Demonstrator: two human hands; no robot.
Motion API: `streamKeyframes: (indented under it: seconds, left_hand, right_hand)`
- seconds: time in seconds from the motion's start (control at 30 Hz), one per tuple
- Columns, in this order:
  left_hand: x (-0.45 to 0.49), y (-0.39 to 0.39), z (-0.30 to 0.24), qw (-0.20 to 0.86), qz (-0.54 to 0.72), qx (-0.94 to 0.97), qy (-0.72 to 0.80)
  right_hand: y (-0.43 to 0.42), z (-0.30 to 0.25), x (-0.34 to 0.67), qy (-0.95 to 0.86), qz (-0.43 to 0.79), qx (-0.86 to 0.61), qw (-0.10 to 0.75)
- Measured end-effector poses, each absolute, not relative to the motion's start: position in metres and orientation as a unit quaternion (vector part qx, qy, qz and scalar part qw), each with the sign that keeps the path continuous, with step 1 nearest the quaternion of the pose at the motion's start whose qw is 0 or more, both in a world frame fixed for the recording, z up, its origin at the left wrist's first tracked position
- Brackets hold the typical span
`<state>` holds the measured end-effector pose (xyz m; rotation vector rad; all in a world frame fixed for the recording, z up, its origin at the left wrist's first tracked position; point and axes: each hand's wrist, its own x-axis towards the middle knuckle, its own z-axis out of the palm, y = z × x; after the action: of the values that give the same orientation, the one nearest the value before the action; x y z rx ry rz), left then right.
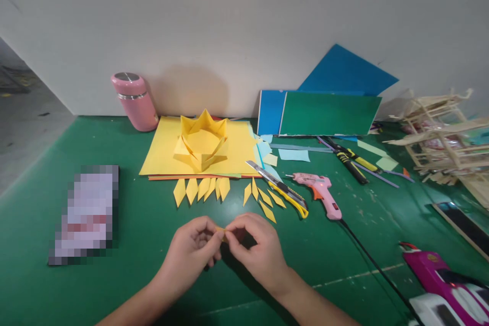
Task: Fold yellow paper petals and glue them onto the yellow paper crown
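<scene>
Between the fingertips of my left hand and my right hand is a small piece of yellow paper, mostly covered by the fingers. Both hands pinch it above the green table. Just beyond them lie several yellow diamond-shaped paper pieces in a row, with more diamond pieces to the right. Behind these, a folded yellow paper crown shape with pointed tips rests on a stack of yellow paper sheets.
A yellow utility knife and a pink glue gun with a cord lie right. Pliers, paper scraps, green and blue boards and a wooden stick frame stand beyond. A pink flask stands left.
</scene>
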<state>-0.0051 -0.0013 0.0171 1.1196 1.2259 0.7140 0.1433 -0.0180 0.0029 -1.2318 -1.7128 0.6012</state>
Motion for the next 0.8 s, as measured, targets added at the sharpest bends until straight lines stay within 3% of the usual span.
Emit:
streamKeyframes:
  seconds: [0.3, 0.8]
  left_hand:
    - [-0.0067, 0.001, 0.0169, 0.642, 0.271, 0.483, 0.53]
    - [-0.0108, 0.0059, 0.0218, 0.671, 0.273, 0.46, 0.514]
  right_hand:
    - [-0.0219, 0.0015, 0.1466, -0.806, 0.054, -0.424, 0.408]
    - [-0.0228, 0.0039, 0.1505, -0.823, 0.057, -0.406, 0.394]
